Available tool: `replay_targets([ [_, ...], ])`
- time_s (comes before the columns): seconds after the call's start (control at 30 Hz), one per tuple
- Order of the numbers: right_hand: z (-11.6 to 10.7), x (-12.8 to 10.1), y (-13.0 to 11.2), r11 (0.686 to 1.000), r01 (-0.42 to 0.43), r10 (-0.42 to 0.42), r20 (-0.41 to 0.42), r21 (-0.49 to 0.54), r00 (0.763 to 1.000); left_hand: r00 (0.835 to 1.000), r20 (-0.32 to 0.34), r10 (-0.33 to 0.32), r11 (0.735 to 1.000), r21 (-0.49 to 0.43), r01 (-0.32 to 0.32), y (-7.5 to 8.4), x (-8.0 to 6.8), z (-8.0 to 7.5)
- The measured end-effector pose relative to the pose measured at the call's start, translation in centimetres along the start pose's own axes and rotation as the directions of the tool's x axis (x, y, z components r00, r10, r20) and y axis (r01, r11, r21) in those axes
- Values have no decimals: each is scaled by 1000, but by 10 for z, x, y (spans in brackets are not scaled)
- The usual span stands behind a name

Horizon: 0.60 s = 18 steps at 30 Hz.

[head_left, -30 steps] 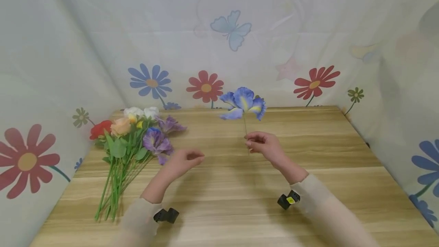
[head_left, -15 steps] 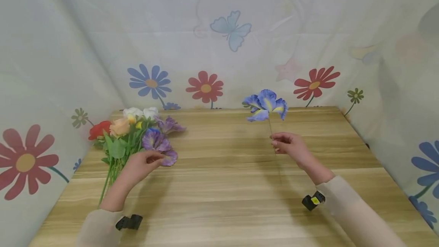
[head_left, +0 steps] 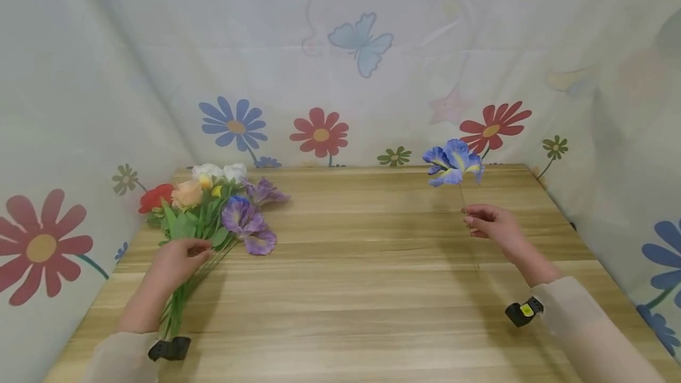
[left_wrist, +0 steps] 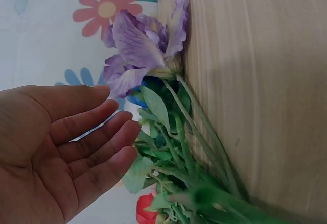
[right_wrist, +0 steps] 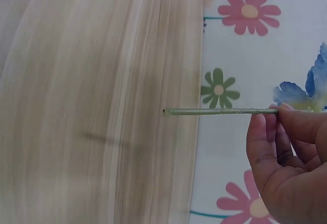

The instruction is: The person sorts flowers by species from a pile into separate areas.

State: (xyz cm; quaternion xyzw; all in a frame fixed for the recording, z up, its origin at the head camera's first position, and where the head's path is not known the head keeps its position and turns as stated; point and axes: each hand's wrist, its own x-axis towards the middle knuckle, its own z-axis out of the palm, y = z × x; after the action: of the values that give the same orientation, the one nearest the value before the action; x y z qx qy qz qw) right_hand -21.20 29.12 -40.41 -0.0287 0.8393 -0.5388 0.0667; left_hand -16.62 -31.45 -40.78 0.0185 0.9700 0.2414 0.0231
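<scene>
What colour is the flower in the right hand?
Blue with yellow marks; the flower shows best in the head view.

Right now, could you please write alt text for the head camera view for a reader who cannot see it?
A person's right hand pinches the thin stem of a blue iris, holding it upright above a wooden table. The left hand, fingers relaxed, rests at the stems of a mixed bunch of flowers lying at the table's left. Flower-printed cloth hangs behind.

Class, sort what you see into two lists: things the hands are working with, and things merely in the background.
In use:
- blue iris, pinched by the right hand
- flower bunch, under the left hand

Background:
- wooden table
- flower-print cloth
</scene>
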Motion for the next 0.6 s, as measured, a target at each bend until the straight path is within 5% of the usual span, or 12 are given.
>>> replay_targets([
  [0.6,-62,-16,38,990,-60,48,-95,-126,994,999,35,41,997,67,-43,-19,2,8],
])
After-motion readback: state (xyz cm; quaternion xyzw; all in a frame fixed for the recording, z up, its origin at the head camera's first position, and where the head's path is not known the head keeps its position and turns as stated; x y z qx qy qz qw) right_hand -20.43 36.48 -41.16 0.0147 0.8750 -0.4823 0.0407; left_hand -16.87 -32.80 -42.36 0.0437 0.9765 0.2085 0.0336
